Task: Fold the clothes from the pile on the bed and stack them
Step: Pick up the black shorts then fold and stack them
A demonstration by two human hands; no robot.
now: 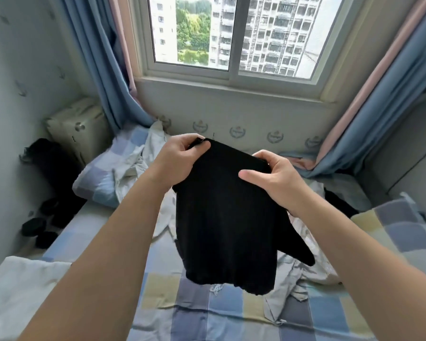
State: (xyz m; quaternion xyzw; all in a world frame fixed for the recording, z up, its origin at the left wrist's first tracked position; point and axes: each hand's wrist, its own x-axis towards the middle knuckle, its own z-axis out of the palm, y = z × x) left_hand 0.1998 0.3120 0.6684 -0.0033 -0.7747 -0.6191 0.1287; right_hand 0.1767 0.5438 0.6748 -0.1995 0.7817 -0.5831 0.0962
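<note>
We hold a black, soft fabric garment (226, 212) in the air above the middle of the bed, its top edge stretched between our hands and its body and one sleeve hanging limp. Our left hand (182, 158) pinches one top corner and our right hand (273, 175) grips the other. We judge little is done: crumpled pale clothes (303, 274) lie beneath on the blue-and-yellow checked sheet (197, 316), and we see no clear stack.

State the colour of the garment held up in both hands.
Plain black, with no pattern visible; the garment shows best in the head view.
</note>
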